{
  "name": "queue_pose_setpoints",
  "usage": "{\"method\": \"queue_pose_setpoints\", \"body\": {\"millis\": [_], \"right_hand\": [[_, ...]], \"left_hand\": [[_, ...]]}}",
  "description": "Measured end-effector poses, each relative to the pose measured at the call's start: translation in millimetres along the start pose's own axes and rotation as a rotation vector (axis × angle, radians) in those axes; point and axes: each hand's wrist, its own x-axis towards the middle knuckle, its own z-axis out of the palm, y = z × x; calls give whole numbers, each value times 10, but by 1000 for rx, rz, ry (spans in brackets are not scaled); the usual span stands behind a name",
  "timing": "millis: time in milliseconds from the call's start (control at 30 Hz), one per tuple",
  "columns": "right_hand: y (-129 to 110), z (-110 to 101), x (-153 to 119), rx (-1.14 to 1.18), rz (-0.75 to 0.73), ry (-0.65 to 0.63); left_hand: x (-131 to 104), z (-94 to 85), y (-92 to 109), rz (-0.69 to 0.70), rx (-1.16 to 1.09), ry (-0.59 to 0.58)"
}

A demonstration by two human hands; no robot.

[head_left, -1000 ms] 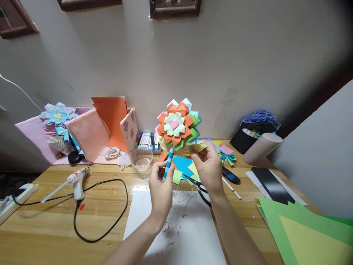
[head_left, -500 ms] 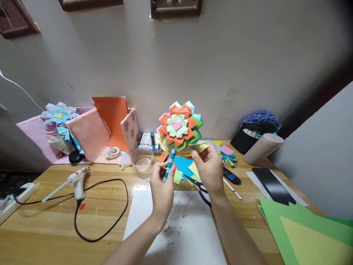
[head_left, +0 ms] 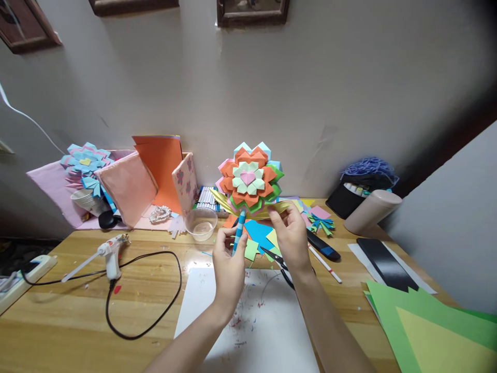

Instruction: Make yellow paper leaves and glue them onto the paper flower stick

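Observation:
A layered paper flower (head_left: 248, 178) in orange, green, pink and pale blue, with a pink heart at its centre, stands upright above the table. My left hand (head_left: 230, 259) is closed round its blue striped stem (head_left: 239, 232). Below the bloom, a yellow paper strip (head_left: 222, 201) spreads out to both sides. My right hand (head_left: 291, 235) pinches the right part of that yellow strip between thumb and fingers. Scissors (head_left: 276, 256) lie partly hidden behind my right wrist, among coloured paper pieces (head_left: 258, 233).
A glue gun (head_left: 112, 256) with a looping black cord lies at left. A clear plastic bowl (head_left: 201, 224) stands behind my left hand. White paper (head_left: 198, 305) lies beneath my arms. At right are a phone (head_left: 386, 263), a tumbler (head_left: 373, 211) and green sheets (head_left: 388, 305). Another paper flower (head_left: 85, 161) stands back left.
The flower has tilted slightly left in my hands. My right hand has shifted a little left with the yellow strip. The camera view has also moved slightly.

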Motion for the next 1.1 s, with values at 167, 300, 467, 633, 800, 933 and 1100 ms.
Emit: {"method": "queue_pose_setpoints", "body": {"millis": [167,300,467,633,800,933,1100], "right_hand": [[39,1,14,45,26,-2],[66,11,10,92,24,-6],[108,66,17,287,79,-53],[126,112,24,422,170,-145],[131,94,15,383,181,-236],[113,79,4,277,176,-309],[101,77,-3,168,208,-302]], "left_hand": [[-10,1,-7,1,-5,0],[-10,1,-22,-1,-1,-8],[-11,10,-19,8,-13,0],[-16,12,-26,12,-8,29],[-21,16,-19,12,-27,27],[-24,20,-6,16,-40,22],[-34,18,-2,23,-40,39]]}}
